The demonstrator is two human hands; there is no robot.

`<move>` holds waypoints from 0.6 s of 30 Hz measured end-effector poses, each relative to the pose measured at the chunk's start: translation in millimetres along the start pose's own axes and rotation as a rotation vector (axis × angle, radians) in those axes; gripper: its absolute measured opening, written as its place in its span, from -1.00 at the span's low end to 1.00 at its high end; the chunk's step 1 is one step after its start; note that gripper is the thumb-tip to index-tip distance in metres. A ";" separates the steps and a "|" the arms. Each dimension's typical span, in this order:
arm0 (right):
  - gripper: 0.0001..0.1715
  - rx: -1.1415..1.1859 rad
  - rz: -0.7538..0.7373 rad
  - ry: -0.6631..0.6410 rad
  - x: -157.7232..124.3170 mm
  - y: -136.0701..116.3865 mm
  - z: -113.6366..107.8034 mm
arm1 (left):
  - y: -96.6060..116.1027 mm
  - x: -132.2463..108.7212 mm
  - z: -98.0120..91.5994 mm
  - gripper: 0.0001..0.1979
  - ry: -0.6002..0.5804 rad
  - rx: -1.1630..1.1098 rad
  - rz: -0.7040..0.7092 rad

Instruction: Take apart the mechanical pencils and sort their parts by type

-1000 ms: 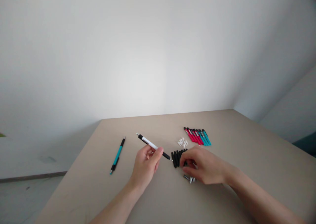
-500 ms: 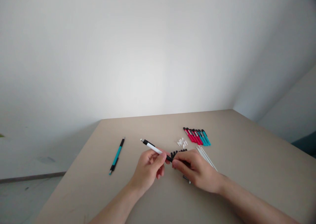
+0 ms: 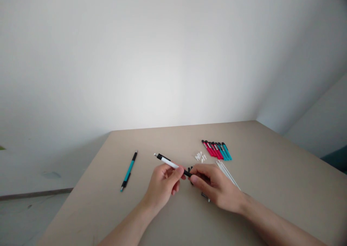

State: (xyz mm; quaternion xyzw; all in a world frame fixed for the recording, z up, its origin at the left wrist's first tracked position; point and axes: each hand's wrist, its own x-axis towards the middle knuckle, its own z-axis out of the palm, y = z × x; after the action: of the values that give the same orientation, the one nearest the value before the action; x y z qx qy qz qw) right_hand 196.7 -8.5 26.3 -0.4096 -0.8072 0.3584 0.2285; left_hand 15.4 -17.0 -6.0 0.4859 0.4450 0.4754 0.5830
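A white pen with a black clip end and a black grip section is held tilted above the table. My left hand pinches its white barrel between thumb and fingers. At the lower right end, the thumb and fingers of my right hand are closed on the black grip section; the tip is hidden by them. Behind and under my right hand lie small black parts, mostly covered. Another dark piece with a pale end shows just below that hand.
A turquoise and black pen lies on the table at left. Small white pieces sit beyond my hands, beside a row of pink and turquoise pen barrels. Thin white refills lie by my right hand. A wall rises behind.
My right hand has shifted slightly on the black end of the pen, covering more of the black parts behind it. My left hand keeps its hold almost unmoved.
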 end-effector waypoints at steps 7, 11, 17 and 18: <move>-0.67 -0.052 0.044 0.075 0.4 3.5 3.6 | 2.5 -1.0 1.9 -0.62 0.031 0.004 -0.004; -0.69 -0.046 0.022 0.060 -0.3 2.7 2.6 | 3.2 -1.0 1.8 -0.62 0.032 -0.007 -0.005; -0.66 -0.047 -0.004 0.056 -0.6 1.6 3.4 | 3.3 -0.3 1.3 -0.64 0.036 -0.028 0.008; -0.67 -0.047 0.026 0.077 -0.6 2.6 4.0 | 3.2 -0.2 1.3 -0.64 0.039 -0.027 0.009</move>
State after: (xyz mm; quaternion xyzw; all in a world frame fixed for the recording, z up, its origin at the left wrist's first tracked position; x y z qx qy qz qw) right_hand 195.6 -9.5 21.7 -0.4389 -0.8007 0.3262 0.2447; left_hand 16.2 -17.1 -2.7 0.4708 0.4476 0.4931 0.5786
